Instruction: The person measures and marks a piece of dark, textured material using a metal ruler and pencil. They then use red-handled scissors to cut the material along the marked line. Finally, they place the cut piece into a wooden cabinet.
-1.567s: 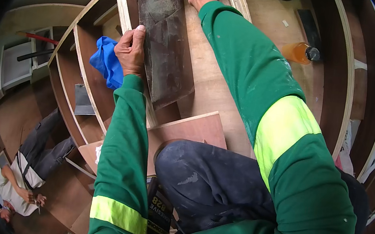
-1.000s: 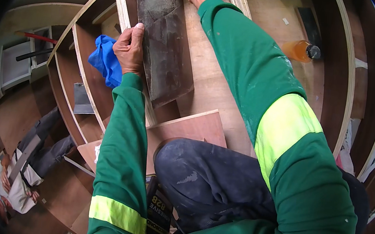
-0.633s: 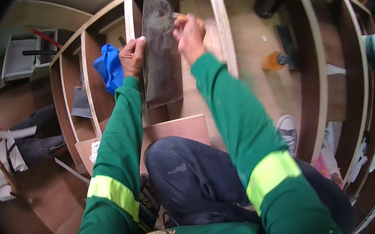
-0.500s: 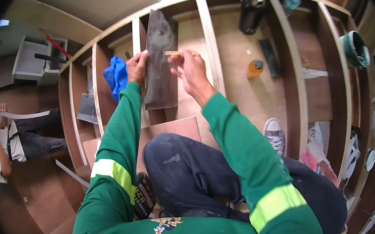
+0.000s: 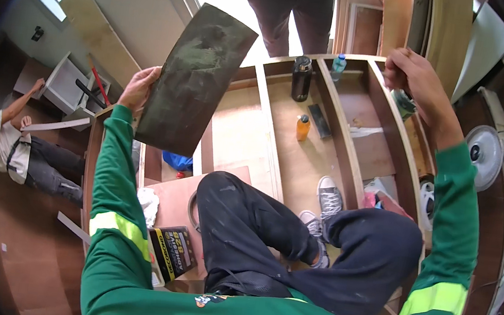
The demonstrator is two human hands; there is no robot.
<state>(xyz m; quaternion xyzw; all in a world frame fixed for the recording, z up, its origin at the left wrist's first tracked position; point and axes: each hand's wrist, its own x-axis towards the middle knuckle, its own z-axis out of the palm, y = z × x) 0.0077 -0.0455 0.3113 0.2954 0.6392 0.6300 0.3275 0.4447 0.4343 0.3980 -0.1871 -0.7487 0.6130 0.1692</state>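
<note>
Pinching dark board (image 5: 197, 83) by its edge with left hand (image 5: 139, 87); holding right hand (image 5: 421, 80) high, curled, unclear if empty; partly hiding wooden frame (image 5: 267, 125) behind board.

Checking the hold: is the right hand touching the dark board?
Apart: the head view shows a clear gap between the right hand and the dark board; the left hand grips its edge.

Black box-like container (image 5: 173, 253), yellow-banded: face is carrying large block capitals and a multi-digit number, lines running aslant; band is bearing dark capitals | Green top (image 5: 141, 310): chest is showing a small printed emblem (image 5: 209, 300), partly folded, any wording staying illegible
</note>
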